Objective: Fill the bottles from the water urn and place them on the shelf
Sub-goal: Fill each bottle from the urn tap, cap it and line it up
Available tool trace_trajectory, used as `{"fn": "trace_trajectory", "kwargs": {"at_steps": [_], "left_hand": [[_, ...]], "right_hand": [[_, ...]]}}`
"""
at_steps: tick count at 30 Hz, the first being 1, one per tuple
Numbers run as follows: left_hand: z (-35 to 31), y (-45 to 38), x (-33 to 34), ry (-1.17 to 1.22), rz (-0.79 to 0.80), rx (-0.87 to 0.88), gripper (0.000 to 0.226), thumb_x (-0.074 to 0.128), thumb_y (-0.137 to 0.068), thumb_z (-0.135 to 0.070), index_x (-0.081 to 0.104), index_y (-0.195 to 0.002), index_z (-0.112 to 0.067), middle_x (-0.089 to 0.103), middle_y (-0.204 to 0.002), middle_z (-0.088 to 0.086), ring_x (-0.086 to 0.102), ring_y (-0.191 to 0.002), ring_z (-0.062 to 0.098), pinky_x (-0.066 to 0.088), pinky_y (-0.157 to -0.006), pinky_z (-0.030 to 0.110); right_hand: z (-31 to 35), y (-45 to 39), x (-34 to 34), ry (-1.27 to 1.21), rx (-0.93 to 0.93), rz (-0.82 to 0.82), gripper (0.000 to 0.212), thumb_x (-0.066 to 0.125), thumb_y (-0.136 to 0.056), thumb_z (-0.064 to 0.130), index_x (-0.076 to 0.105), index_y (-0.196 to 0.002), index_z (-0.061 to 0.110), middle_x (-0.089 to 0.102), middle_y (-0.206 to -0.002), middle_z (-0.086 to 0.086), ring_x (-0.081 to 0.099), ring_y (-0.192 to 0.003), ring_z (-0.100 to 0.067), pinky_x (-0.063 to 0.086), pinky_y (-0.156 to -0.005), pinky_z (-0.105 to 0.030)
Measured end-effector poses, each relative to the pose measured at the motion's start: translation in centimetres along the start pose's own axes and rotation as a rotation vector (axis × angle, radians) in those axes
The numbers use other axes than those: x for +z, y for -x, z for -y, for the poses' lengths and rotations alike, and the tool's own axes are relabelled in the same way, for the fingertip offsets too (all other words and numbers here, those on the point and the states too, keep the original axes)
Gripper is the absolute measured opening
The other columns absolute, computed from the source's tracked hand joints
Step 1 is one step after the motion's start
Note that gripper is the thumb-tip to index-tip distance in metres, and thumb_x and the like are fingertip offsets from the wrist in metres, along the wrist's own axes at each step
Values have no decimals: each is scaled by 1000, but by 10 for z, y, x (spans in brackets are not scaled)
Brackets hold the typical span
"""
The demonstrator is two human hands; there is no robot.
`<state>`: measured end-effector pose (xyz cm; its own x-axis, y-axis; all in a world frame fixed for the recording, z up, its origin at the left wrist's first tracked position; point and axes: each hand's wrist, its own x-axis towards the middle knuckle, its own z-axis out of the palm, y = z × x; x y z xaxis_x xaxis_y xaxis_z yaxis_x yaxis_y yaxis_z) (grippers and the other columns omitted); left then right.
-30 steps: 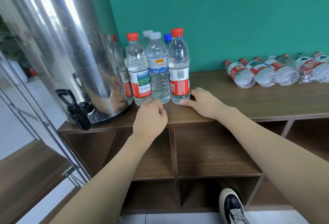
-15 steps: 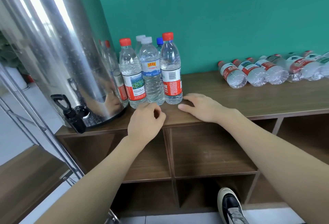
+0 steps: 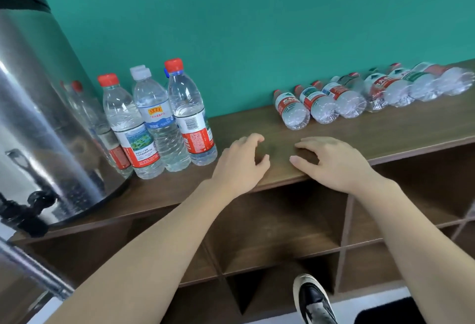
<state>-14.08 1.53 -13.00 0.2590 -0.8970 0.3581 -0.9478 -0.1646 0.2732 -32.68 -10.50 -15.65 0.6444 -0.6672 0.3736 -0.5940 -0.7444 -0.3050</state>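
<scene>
A steel water urn (image 3: pixel 38 123) stands at the left end of the wooden shelf top (image 3: pixel 385 133), its black tap (image 3: pixel 28 210) over the front edge. Several capped upright bottles (image 3: pixel 159 120) cluster beside it; the nearest to my hands has a red cap (image 3: pixel 191 120). Several bottles lie on their sides (image 3: pixel 359 94) in a row at the right against the wall. My left hand (image 3: pixel 239 164) and my right hand (image 3: pixel 331 161) hover over the shelf's front edge between the two groups, fingers loosely curled, holding nothing.
A teal wall (image 3: pixel 257 28) backs the shelf. Open wooden cubbies (image 3: pixel 270 226) lie below the top. My black-and-white shoe (image 3: pixel 312 300) stands on the floor in front. A metal rail (image 3: pixel 30 269) crosses the lower left.
Both hands have left the upright bottles and moved right along the shelf edge. The camera has turned right and tilted, so the urn sits further left.
</scene>
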Motion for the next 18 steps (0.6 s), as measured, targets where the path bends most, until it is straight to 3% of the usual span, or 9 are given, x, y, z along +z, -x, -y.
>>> {"fn": "trace_trajectory", "kwargs": {"at_steps": [7, 14, 16, 18], "left_hand": [[-29, -72, 37, 97, -106, 73, 58, 60, -101, -43, 42, -154, -28, 43, -157, 3, 35, -146, 25, 35, -116, 52], [-37, -111, 62, 75, -29, 58, 60, 54, -101, -56, 35, -156, -41, 18, -167, 4, 22, -151, 33, 32, -116, 57], [-38, -112, 63, 120, -28, 49, 55, 59, -100, -54, 44, -150, -36, 22, -164, 5, 27, -148, 33, 37, -116, 54], [-36, -111, 61, 189, -88, 4, 49, 67, -96, -50, 55, -137, -26, 31, -157, 8, 39, -141, 31, 38, -112, 42]], "right_hand": [[-43, 8, -14, 48, 90, -82, 61, 47, -90, 69, 67, -131, 28, 59, -143, 8, 48, -137, -17, 33, -115, -42], [-52, 1, -12, 53, 84, -96, 59, 50, -91, 69, 66, -131, 28, 60, -141, 10, 49, -136, -17, 33, -115, -42], [-53, 1, -11, 54, 84, -103, 59, 50, -91, 69, 66, -130, 28, 60, -140, 10, 50, -135, -17, 33, -115, -42], [-51, 3, -11, 54, 86, -105, 59, 48, -92, 69, 66, -131, 28, 60, -141, 10, 49, -135, -17, 32, -116, -42]]}}
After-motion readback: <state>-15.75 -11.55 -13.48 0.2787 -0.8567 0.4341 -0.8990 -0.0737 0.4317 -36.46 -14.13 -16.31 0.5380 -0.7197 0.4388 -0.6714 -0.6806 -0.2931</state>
